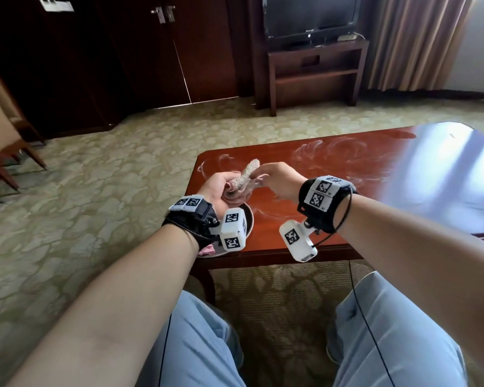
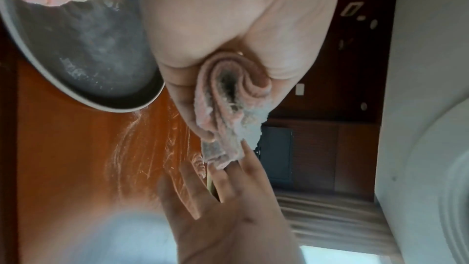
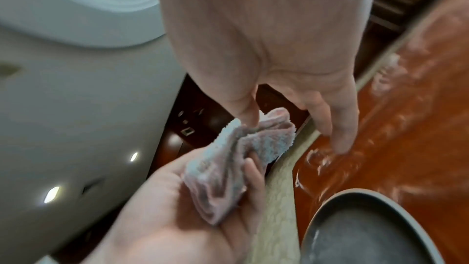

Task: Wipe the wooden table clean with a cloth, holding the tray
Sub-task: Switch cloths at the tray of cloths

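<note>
Pink cloth (image 1: 242,182) bunched in curled left hand (image 1: 217,188), far end pinched by right hand (image 1: 277,180), above counter (image 1: 347,174) at tray's (image 1: 250,219) 12 o'clock.

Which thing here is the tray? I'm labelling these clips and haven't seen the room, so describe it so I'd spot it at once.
Find the glossy reddish wooden table; at its near left corner, under the left hand holding the pink cloth, sits the tray. It is a round, shallow grey dish with a pale rim, dusted with white powder, the only dish on the table.
</note>
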